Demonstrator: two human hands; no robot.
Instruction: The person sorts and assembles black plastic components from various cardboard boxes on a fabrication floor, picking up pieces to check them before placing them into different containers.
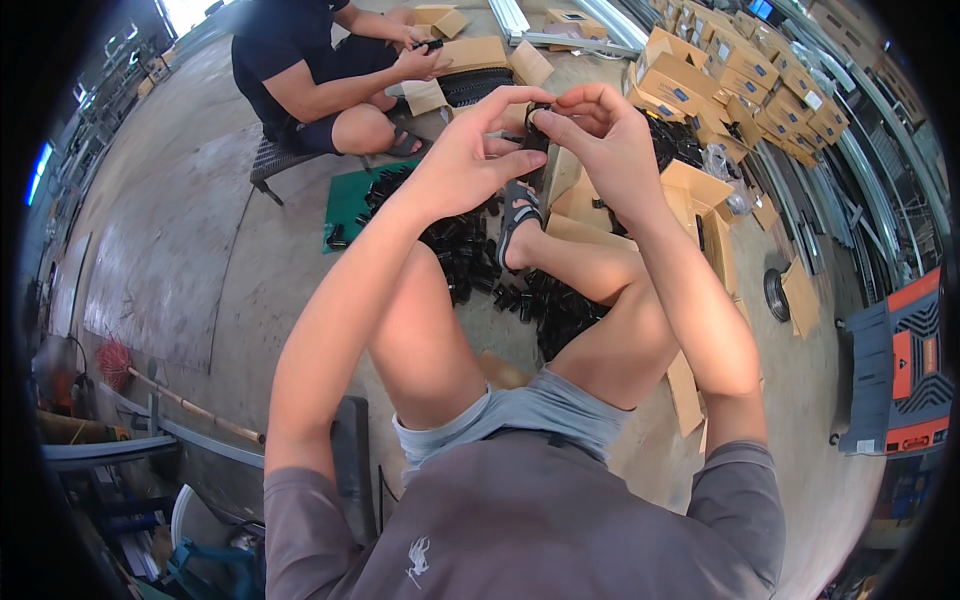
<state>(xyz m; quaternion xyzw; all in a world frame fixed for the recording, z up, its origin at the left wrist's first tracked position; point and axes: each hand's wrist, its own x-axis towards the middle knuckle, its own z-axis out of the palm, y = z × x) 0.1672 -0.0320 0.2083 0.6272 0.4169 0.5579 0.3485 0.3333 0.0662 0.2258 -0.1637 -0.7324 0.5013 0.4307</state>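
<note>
In front of me, above the floor, a small black part [537,142] is held up between my hands. My left hand [478,152] closes round it from the left, thumb and fingers against its side. At its upper end my right hand [607,135] pinches with thumb and index finger, by what looks like a dark loop. The part's exact kind is too small to make out. Beneath my hands, a heap of black parts [462,255] lies on the floor between my legs, with more black pieces [565,312] nearer to me.
An open cardboard box [690,190] stands by my right leg. At the far left, another person [300,80] sits on a low stool holding a black piece beside an open carton [480,55]. Stacked cartons [745,70] fill the back right; a toolbox [900,370] is at right.
</note>
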